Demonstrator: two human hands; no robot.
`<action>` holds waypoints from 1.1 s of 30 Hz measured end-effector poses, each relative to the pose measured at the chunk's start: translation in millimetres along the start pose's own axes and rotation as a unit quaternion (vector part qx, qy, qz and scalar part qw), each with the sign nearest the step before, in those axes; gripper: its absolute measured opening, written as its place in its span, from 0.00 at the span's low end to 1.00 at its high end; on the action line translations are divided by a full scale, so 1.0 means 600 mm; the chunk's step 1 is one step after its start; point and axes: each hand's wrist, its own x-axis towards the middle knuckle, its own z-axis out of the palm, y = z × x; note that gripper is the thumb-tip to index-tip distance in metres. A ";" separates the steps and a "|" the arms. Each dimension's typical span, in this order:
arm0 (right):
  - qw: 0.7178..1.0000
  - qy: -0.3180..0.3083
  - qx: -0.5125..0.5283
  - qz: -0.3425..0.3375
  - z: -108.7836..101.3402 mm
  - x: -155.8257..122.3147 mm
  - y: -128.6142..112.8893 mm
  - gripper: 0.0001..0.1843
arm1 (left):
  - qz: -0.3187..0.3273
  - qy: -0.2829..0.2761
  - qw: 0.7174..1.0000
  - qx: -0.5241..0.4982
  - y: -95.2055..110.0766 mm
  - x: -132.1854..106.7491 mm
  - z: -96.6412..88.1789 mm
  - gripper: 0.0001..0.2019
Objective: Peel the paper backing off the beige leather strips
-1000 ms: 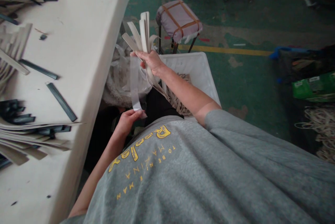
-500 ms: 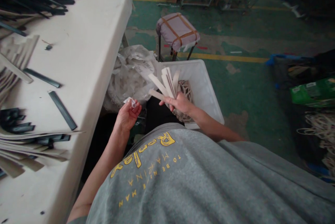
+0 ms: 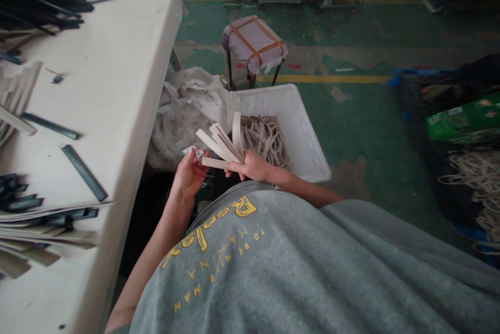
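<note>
My right hand [image 3: 250,165] is closed round several flat cream strips [image 3: 222,145], which fan out toward the left and away from me. My left hand [image 3: 189,171] pinches a small crumpled white scrap [image 3: 194,152], which looks like thin paper or film. The end of the lowest strip lies close to my left fingertips; whether they touch it I cannot tell. Just beyond my right hand, a white plastic bin [image 3: 307,133] holds a tangle of similar pale strips [image 3: 267,138]. Left of the bin is a clear plastic bag [image 3: 187,110] with whitish contents.
A white-covered table [image 3: 128,63] runs along my left, bearing dark strips [image 3: 84,172] and bundles of pale strips [image 3: 42,243]. A padded stool [image 3: 255,45] stands behind the bin. At right, a dark container [image 3: 422,167] holds a green package [image 3: 464,120] and pale cords [image 3: 476,183].
My right hand has brought the strips left and nearer to me, next to my left hand. More of the tangle in the bin now shows. The view has shifted slightly.
</note>
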 end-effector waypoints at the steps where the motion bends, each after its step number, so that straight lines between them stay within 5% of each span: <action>1: 1.000 0.004 -0.004 -0.001 0.002 0.003 0.001 0.21 | 0.001 -0.003 1.000 0.005 -0.002 -0.001 -0.001 0.13; 13: 0.993 0.046 -0.097 0.048 0.021 0.010 -0.019 0.15 | 0.015 0.000 0.999 0.038 -0.028 -0.032 -0.024 0.17; 22: 0.977 -0.027 -0.202 0.057 0.045 0.008 -0.041 0.15 | 0.145 0.079 0.981 0.103 -0.029 -0.078 -0.052 0.13; 33: 0.953 -0.120 -0.277 -0.003 0.107 0.038 -0.069 0.18 | 0.061 0.096 0.992 0.054 -0.043 -0.145 -0.096 0.16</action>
